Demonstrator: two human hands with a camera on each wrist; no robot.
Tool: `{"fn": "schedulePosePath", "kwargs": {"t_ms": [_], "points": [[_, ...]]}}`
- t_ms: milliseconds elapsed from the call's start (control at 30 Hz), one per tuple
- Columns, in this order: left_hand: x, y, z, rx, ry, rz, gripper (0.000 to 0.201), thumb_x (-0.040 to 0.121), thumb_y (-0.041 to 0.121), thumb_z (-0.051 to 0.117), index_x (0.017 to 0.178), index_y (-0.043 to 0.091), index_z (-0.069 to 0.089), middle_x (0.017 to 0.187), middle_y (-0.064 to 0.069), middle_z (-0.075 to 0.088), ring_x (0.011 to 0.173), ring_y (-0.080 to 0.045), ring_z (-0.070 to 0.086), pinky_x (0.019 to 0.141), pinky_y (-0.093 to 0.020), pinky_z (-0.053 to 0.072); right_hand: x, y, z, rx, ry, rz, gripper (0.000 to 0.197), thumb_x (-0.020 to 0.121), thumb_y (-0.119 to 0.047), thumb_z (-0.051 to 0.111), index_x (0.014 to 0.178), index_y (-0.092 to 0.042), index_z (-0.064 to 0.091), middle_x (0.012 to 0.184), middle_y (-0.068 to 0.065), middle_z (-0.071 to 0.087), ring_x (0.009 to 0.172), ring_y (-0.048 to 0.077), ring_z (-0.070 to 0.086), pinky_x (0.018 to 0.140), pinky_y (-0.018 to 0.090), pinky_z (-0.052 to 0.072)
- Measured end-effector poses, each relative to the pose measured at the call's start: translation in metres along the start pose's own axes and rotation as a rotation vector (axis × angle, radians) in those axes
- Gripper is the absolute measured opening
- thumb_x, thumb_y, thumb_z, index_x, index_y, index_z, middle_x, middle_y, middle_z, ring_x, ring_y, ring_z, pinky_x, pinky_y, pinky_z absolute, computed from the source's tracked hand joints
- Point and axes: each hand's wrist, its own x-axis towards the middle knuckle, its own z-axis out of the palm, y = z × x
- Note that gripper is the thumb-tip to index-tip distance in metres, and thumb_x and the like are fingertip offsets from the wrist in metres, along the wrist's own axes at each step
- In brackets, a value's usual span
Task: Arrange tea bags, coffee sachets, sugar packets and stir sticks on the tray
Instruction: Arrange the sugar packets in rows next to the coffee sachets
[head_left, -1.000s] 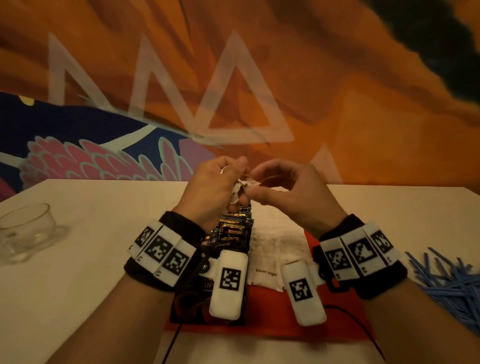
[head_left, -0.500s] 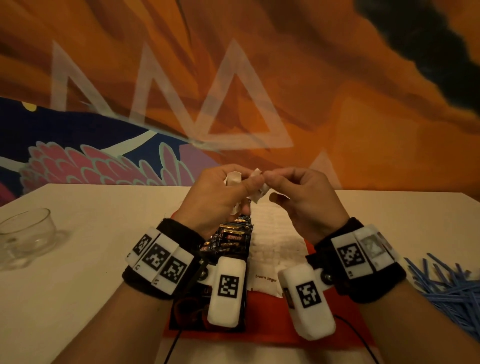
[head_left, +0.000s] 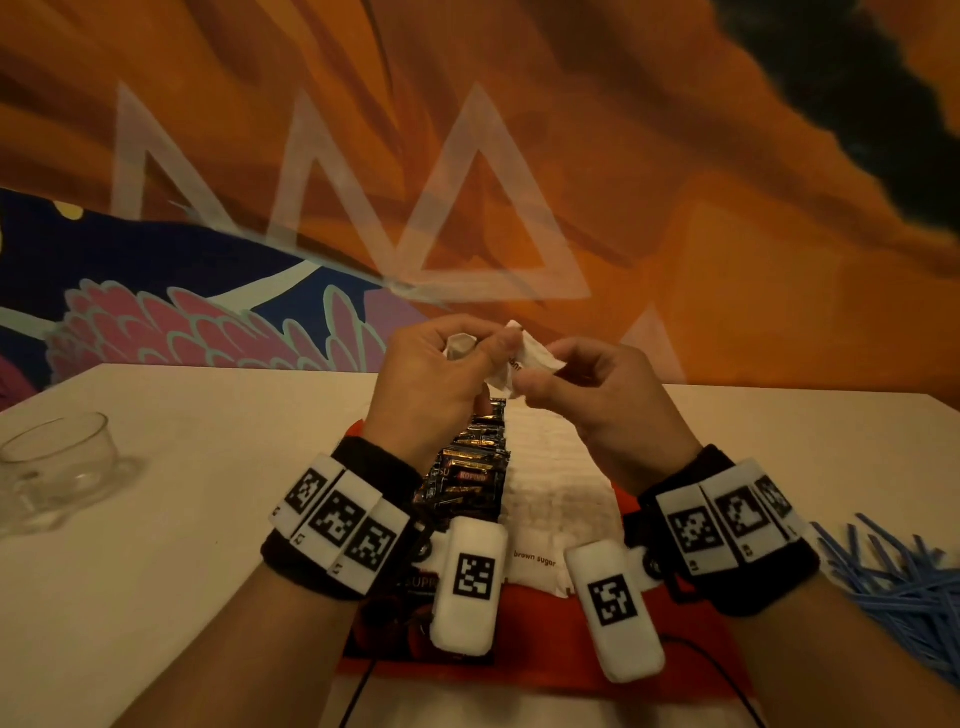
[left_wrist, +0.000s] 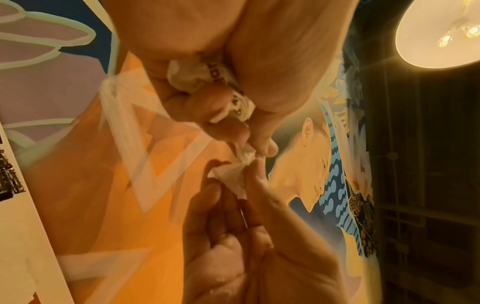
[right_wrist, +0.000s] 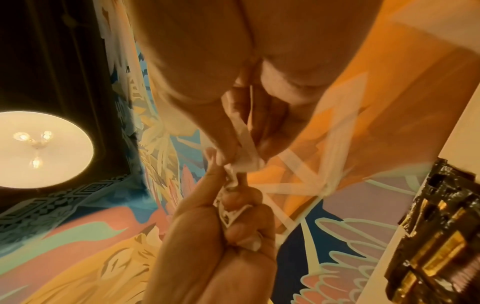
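Both hands are working above the red tray (head_left: 524, 670): left hand (head_left: 431, 384) and right hand (head_left: 597, 395) are each pinching white sugar packets (head_left: 524, 364) joined in a strip, likely tearing one free. Rows are already lying below: dark coffee sachets (head_left: 467, 478) beside white packets (head_left: 561, 499) reading "brown sugar" (sachet lettering partly hidden). Blue stir sticks (head_left: 904, 587) are waiting off-tray.

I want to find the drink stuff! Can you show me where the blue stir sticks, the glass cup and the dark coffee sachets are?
blue stir sticks (head_left: 904, 597), head view, middle of the pile.
glass cup (head_left: 57, 462), head view, its clear side wall.
dark coffee sachets (head_left: 470, 475), head view, top of the row.
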Motion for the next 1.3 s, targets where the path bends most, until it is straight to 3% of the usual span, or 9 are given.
{"fn": "schedulePosePath", "kwargs": {"t_ms": [267, 400, 467, 633, 767, 867, 1000, 1167, 1300], "points": [[0.000, -0.004, 0.004, -0.011, 0.126, 0.007, 0.011, 0.090, 0.026, 0.069, 0.084, 0.018, 0.072, 0.067, -0.009, 0.065, 0.045, -0.016, 0.051, 0.038, -0.022, 0.036, 0.000, -0.007, -0.006, 0.045, -0.002, 0.094, 0.025, 0.074, 0.000, 0.075, 0.076, -0.008, 0.052, 0.066, 0.014, 0.061, 0.046, 0.015, 0.058, 0.043, 0.024, 0.039], [-0.002, -0.004, 0.008, -0.086, 0.049, -0.138, 0.023, 0.084, 0.037, 0.070, 0.097, 0.018, 0.070, 0.077, -0.004, 0.068, 0.046, -0.014, 0.050, 0.038, -0.021, 0.034, 0.003, -0.004, -0.007, 0.292, 0.060, 0.109, 0.024, 0.072, -0.004, 0.070, 0.076, -0.012, 0.049, 0.067, 0.007, 0.065, 0.053, 0.013, 0.061, 0.047, 0.020, 0.044], [-0.002, -0.004, 0.009, -0.090, -0.011, -0.181, 0.017, 0.087, 0.029, 0.071, 0.096, 0.014, 0.069, 0.071, 0.004, 0.069, 0.044, -0.012, 0.050, 0.037, -0.019, 0.033, 0.004, -0.003, -0.008, 0.376, 0.042, 0.135, 0.019, 0.073, -0.006, 0.069, 0.082, -0.012, 0.053, 0.074, 0.007, 0.068, 0.061, 0.013, 0.065, 0.052, 0.020, 0.049], [0.001, -0.002, 0.001, -0.016, -0.012, -0.131, 0.005, 0.091, 0.018, 0.068, 0.088, 0.015, 0.070, 0.068, 0.003, 0.066, 0.043, -0.012, 0.050, 0.037, -0.020, 0.033, 0.001, -0.002, -0.006, 0.065, -0.015, 0.138, 0.027, 0.081, -0.001, 0.070, 0.107, -0.007, 0.064, 0.092, 0.001, 0.070, 0.081, 0.013, 0.063, 0.070, 0.031, 0.049], [0.001, 0.001, -0.004, 0.197, -0.095, -0.030, 0.008, 0.092, 0.019, 0.069, 0.088, 0.014, 0.073, 0.056, 0.011, 0.061, 0.042, -0.011, 0.049, 0.039, -0.019, 0.036, 0.000, -0.006, -0.006, 0.103, 0.070, 0.071, 0.038, 0.071, -0.024, 0.073, 0.104, -0.006, 0.067, 0.090, 0.007, 0.066, 0.076, 0.019, 0.057, 0.060, 0.028, 0.043], [0.000, 0.000, -0.003, 0.106, -0.085, -0.039, 0.007, 0.089, 0.023, 0.071, 0.091, 0.017, 0.074, 0.059, 0.008, 0.063, 0.044, -0.013, 0.050, 0.039, -0.020, 0.035, 0.000, -0.004, -0.006, 0.110, 0.150, 0.037, 0.014, 0.081, -0.008, 0.071, 0.094, -0.008, 0.066, 0.085, 0.009, 0.069, 0.069, 0.017, 0.061, 0.056, 0.026, 0.048], [-0.001, 0.000, 0.001, 0.071, -0.038, -0.039, 0.007, 0.087, 0.023, 0.073, 0.091, 0.018, 0.074, 0.060, 0.006, 0.064, 0.042, -0.011, 0.050, 0.037, -0.017, 0.034, 0.002, -0.005, -0.008, 0.150, 0.130, 0.088, 0.019, 0.084, 0.005, 0.066, 0.086, -0.012, 0.058, 0.084, 0.007, 0.069, 0.073, 0.019, 0.067, 0.061, 0.027, 0.056], [0.001, -0.001, -0.002, 0.079, -0.059, -0.061, 0.007, 0.089, 0.015, 0.071, 0.093, 0.018, 0.074, 0.066, 0.002, 0.067, 0.044, -0.010, 0.050, 0.037, -0.016, 0.035, 0.001, -0.009, -0.010, 0.083, 0.150, 0.122, 0.015, 0.091, -0.017, 0.065, 0.076, -0.013, 0.063, 0.077, 0.005, 0.069, 0.064, 0.019, 0.064, 0.055, 0.026, 0.052], [0.000, -0.002, -0.001, 0.069, -0.065, -0.087, 0.005, 0.090, 0.016, 0.070, 0.094, 0.017, 0.073, 0.065, 0.002, 0.065, 0.043, -0.011, 0.049, 0.036, -0.018, 0.034, 0.001, -0.009, -0.013, 0.037, 0.126, 0.159, 0.030, 0.091, -0.030, 0.063, 0.094, 0.000, 0.068, 0.082, 0.010, 0.070, 0.065, 0.016, 0.064, 0.052, 0.024, 0.049]]}}
